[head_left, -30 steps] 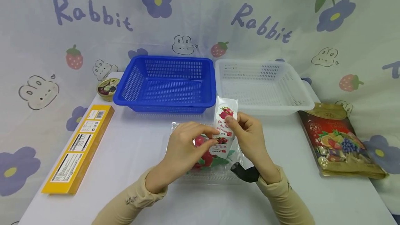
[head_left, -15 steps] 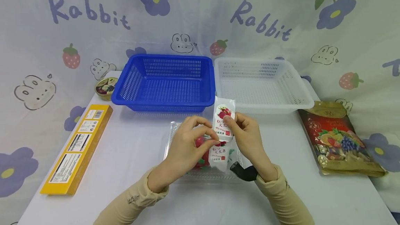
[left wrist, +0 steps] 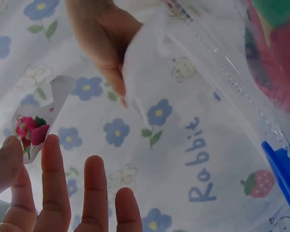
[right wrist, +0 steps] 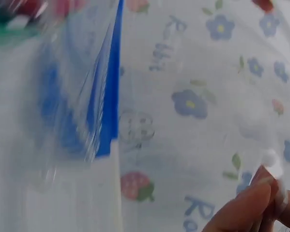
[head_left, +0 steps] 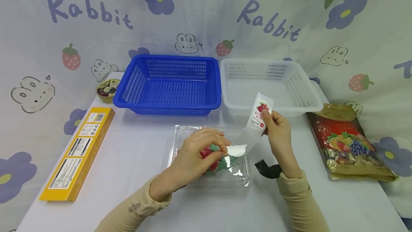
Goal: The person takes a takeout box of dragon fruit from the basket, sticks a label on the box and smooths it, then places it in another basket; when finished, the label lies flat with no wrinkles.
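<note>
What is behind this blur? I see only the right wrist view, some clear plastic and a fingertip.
Observer: The right hand pinches a fruit label, its other end over a clear box.
Operator: Where is the left hand?
Observer: The left hand rests on the box lid and pinches the label's lower white end.
Operator: What is the blue edge I see?
Observer: A blue basket stands behind the box, beside a white basket.
</note>
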Demonstrator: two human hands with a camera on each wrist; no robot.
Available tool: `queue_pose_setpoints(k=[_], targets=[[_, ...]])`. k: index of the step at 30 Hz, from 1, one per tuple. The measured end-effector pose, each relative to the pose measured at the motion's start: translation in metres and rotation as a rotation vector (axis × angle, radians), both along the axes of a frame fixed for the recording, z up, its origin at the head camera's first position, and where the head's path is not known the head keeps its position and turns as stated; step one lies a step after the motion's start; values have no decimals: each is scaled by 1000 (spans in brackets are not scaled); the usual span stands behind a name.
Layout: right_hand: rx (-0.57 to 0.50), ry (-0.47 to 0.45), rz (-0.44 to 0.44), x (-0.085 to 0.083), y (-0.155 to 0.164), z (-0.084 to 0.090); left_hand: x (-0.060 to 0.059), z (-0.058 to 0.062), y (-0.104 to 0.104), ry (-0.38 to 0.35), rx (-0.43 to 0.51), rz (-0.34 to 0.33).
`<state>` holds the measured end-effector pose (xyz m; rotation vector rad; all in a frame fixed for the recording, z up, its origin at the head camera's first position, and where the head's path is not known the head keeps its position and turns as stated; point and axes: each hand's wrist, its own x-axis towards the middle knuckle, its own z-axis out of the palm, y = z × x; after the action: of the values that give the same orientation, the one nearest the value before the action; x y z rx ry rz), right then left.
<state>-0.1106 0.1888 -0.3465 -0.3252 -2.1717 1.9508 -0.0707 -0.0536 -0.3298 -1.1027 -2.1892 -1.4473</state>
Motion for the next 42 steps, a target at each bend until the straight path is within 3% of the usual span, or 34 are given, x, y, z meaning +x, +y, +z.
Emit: queue_pose_setpoints(k=[4,8,18,23,28,31,35,37,39,42], targets=[[-7,-70,-22,-1,25,-8,-2,0,-1,-15,20,27],[6,-149,27,1,50,-19,-4,2,-4,-31,11,60],[204,-383,298,1,89,-60,-6,7,-16,-123,-106,100],[339,-427,356,0,90,-76,-6,8,-20,-165,-160,129],[519,-455,389,2,86,-77,-8,7,-22,-206,-189,123],[679,-431,354,5,80,-70,-12,5,-22,-252,-221,114],[791,-298,214,11,65,-55,-17,1,-23,-333,-277,96],[774,-204,164,14,55,-45,-19,0,-24,-360,-295,80],[720,-117,172,17,43,-36,-20,0,-25,-378,-309,63],[530,-8,326,21,24,-24,-21,1,-26,-388,-333,36]])
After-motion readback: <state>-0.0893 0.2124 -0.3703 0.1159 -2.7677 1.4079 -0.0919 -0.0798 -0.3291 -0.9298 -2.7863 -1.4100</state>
